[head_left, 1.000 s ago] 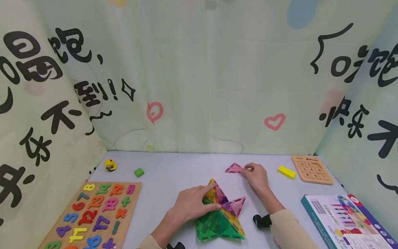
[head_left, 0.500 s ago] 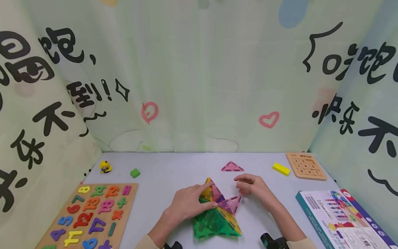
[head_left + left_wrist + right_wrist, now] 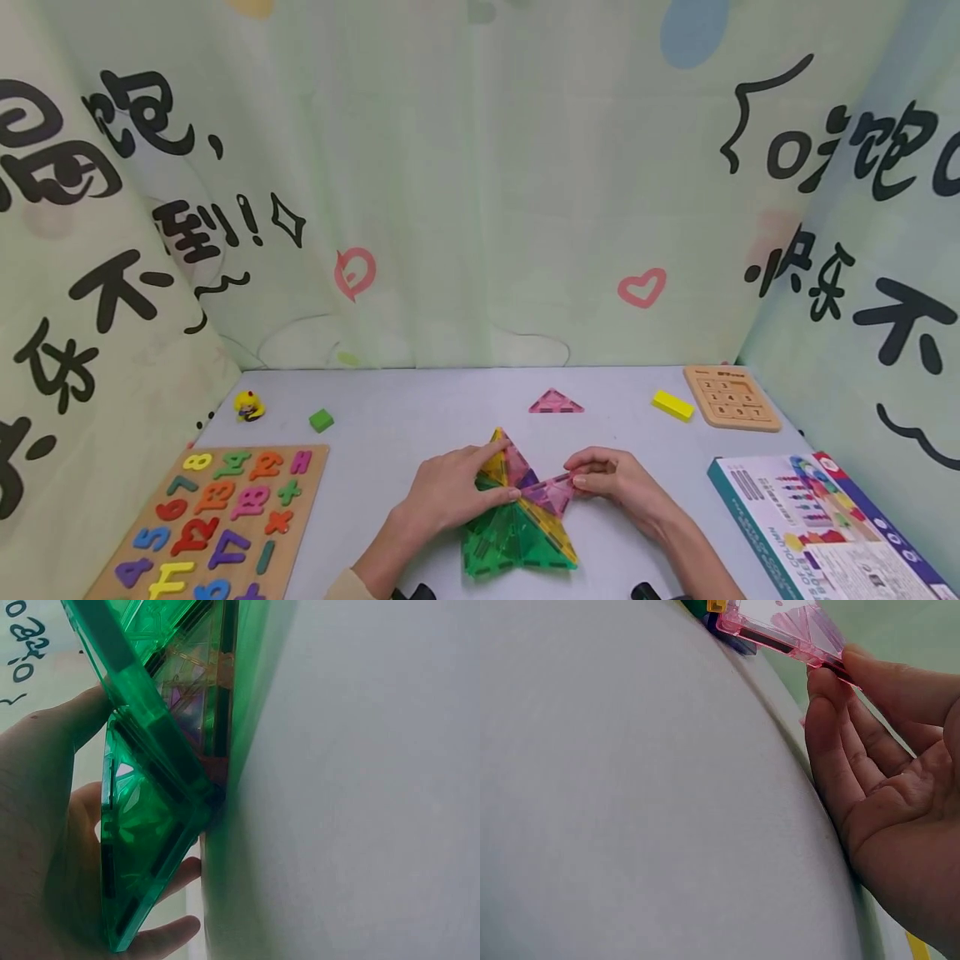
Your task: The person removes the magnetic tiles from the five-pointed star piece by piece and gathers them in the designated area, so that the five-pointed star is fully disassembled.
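In the head view, the left hand (image 3: 457, 492) holds a many-pointed structure of translucent green, yellow, pink and purple plastic tiles (image 3: 512, 542), which stands on the white desk (image 3: 405, 404); its grip is around the upper left side, between thumb and fingers. The right hand (image 3: 622, 487) pinches the outer corner of a translucent pink triangular tile (image 3: 551, 495) that juts from the structure's right side. Behind, a loose translucent pink triangular tile (image 3: 557, 402) lies on the desk. A wooden board with coloured numerals (image 3: 251, 557) lies to the left, a printed cardboard box (image 3: 832, 529) to the right.

In the left wrist view, green panels meet at an angle beside the palm, with fingers showing behind and below them.

In the right wrist view, the right grip is pressed together on the jutting tile's corner, thumb against index finger, other fingers bent alongside.
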`<state>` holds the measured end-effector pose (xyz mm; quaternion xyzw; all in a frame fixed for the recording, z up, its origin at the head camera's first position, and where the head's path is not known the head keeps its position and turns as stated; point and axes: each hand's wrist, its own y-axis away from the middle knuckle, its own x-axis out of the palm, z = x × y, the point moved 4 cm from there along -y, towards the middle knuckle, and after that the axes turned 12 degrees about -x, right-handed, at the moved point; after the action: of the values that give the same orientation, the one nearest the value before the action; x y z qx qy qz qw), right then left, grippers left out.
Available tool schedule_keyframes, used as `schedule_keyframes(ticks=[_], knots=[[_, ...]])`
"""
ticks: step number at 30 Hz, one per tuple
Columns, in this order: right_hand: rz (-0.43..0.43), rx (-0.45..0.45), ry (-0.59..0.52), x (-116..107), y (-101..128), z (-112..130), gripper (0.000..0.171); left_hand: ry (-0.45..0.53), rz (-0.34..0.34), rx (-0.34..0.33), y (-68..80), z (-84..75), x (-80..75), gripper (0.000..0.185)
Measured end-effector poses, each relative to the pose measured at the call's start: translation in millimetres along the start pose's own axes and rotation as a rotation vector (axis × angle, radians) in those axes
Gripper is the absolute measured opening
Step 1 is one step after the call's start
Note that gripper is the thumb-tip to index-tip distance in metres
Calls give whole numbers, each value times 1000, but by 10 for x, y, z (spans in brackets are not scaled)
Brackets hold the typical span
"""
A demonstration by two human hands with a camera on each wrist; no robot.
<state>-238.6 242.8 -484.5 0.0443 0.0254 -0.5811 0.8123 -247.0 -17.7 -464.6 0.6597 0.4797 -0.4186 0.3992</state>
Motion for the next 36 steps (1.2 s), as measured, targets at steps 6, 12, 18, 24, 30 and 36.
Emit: schedule_keyframes(ticks=[6, 12, 18, 24, 30, 36], knots=[[26, -18, 36, 0, 17, -18, 40, 12, 7, -7, 8, 7, 10, 79], [37, -35, 12, -4, 23, -29, 39, 20, 4, -11, 17, 12, 6, 79], [21, -44, -54, -14, 23, -52, 37, 14, -5, -5, 6, 22, 9, 80], [-9, -45, -59, -28, 20, -56, 35, 18, -4, -8, 4, 12, 6, 81], [-20, -46, -73, -29, 38, -40, 35, 14, -2, -7, 10, 1, 7, 80], [-29, -49, -85, -20, 35, -33, 36, 17, -2, -17, 9, 4, 13, 80]])
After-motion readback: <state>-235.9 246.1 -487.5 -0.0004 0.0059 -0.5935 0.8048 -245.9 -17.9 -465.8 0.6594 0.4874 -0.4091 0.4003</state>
